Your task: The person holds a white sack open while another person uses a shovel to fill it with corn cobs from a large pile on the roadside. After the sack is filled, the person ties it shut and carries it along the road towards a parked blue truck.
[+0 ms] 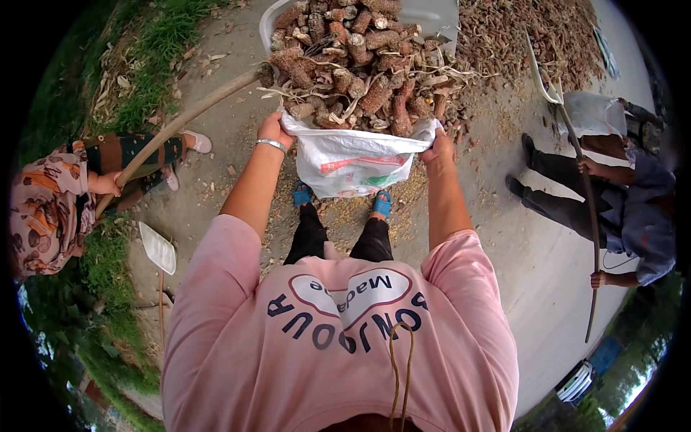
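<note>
A white woven sack (353, 162) hangs in front of me, its mouth stretched wide between my two hands. My left hand (276, 131) is closed on the left side of its rim, and my right hand (439, 149) grips the right side. Reddish-brown corn cobs (360, 65) lie heaped at the sack's mouth, on and in front of a broad white shovel blade (268, 29). Some of the nearest cobs overlap the far edge of the sack. How full the sack is inside, I cannot tell.
At left a person (54, 194) holds a wooden pole (180, 122) reaching toward the cobs. At right another person (612, 180) grips a long-handled shovel (586, 187). A large cob pile (533, 36) spreads at the far right. A white dustpan (157, 247) lies left.
</note>
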A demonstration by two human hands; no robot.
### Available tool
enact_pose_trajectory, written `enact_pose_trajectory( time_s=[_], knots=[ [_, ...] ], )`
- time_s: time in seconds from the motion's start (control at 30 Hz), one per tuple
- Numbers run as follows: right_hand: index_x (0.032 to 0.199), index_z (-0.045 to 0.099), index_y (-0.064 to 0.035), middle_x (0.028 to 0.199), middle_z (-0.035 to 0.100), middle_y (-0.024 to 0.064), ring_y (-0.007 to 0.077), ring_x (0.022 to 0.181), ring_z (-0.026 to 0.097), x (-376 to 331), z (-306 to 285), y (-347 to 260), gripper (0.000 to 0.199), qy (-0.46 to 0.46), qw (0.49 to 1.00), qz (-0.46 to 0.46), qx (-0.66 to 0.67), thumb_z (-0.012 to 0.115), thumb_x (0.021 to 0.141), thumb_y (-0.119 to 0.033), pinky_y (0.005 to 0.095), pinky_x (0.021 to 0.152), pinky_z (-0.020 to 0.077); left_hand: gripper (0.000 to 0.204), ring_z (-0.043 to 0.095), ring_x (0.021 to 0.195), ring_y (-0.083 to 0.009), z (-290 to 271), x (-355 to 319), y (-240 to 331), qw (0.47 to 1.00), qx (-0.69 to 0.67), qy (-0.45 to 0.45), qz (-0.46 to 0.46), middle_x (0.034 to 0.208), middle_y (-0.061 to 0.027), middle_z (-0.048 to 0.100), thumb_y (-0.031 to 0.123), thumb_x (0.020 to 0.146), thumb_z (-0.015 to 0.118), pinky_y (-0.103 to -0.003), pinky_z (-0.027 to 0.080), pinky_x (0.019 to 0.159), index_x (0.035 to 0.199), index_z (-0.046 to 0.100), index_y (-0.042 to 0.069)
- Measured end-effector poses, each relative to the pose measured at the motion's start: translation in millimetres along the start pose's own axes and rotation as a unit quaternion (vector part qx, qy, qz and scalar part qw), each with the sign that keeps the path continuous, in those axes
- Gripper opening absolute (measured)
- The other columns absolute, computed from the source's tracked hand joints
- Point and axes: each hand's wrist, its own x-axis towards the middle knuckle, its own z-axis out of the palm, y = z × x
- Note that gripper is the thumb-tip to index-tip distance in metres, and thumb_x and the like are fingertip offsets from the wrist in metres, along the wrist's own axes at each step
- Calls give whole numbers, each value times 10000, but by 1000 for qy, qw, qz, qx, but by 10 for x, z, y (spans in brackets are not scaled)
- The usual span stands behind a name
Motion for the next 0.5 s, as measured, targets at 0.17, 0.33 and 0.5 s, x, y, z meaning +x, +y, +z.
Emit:
enact_pose_trajectory(
  time_s=[0.17, 0.33, 0.5],
  knots=[
    [1032, 484, -11, 1038, 540, 155, 318, 932, 521, 69, 14, -7, 282, -12, 1000, 2, 11, 346, 891, -212, 481, 850, 401, 141, 515, 840, -281, -107, 267, -18, 1000, -5, 3, -7, 914, -133, 529, 96, 820, 392, -461, 414, 779, 885, 471, -1],
    [1019, 489, -41, 977, 555, 111, 297, 895, 524, 77, -13, 107, 238, -79, 997, -18, -4, 357, 878, -179, 457, 826, 415, 140, 519, 767, -257, -124, 234, 13, 999, -8, 47, 0, 839, -108, 511, 114, 851, 351, -436, 435, 745, 863, 437, 5],
    [1007, 478, -82, 908, 548, 84, 246, 792, 531, 125, -157, 161, 197, -59, 998, -22, -3, 349, 860, -111, 411, 734, 459, 241, 506, 982, -292, -358, 279, -104, 999, -29, -42, 8, 1076, -143, 514, 123, 851, 375, -481, 408, 837, 1040, 475, 13]
  ],
)
